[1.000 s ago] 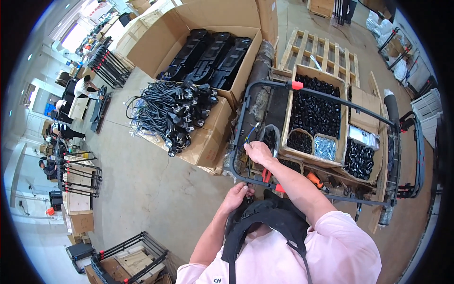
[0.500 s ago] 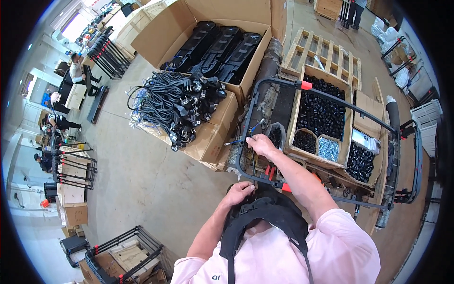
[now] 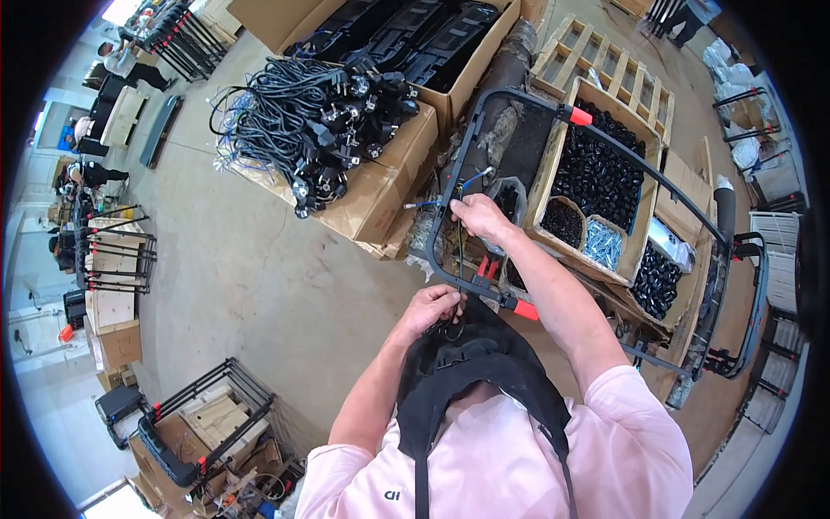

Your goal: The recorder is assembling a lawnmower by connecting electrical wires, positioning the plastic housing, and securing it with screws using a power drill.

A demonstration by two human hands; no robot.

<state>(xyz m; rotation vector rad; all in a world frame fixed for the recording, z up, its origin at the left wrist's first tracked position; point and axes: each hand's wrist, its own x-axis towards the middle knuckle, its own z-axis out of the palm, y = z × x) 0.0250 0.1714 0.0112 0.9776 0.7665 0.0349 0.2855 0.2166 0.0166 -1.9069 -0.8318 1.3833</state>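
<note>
A black tubular frame [image 3: 456, 166] with red sleeves lies in front of me, over the parts bins. My right hand [image 3: 486, 218] is closed in a pinch at the frame's left tube, around a thin black cable [image 3: 461, 251]. Just beyond those fingers, the cable's wires with blue ends [image 3: 475, 179] fan out. My left hand [image 3: 435, 309] pinches the cable lower down, beside the frame's near bend, close to my black apron [image 3: 484, 346]. The cable runs between both hands; its lower part is partly hidden by my fingers and hard to see against the apron.
Bundled black power cords [image 3: 320, 121] lie on a cardboard box [image 3: 389, 186] at left. Behind, a larger carton [image 3: 510, 26] holds black housings. A wooden crate [image 3: 596, 268] has black plastic parts and silvery screws [image 3: 603, 244]. A pallet [image 3: 605, 60] lies beyond. People work far left.
My view has tilted, so the surroundings sit higher in the picture. Both hands keep their hold on the cable at the frame, with little visible movement along it.
</note>
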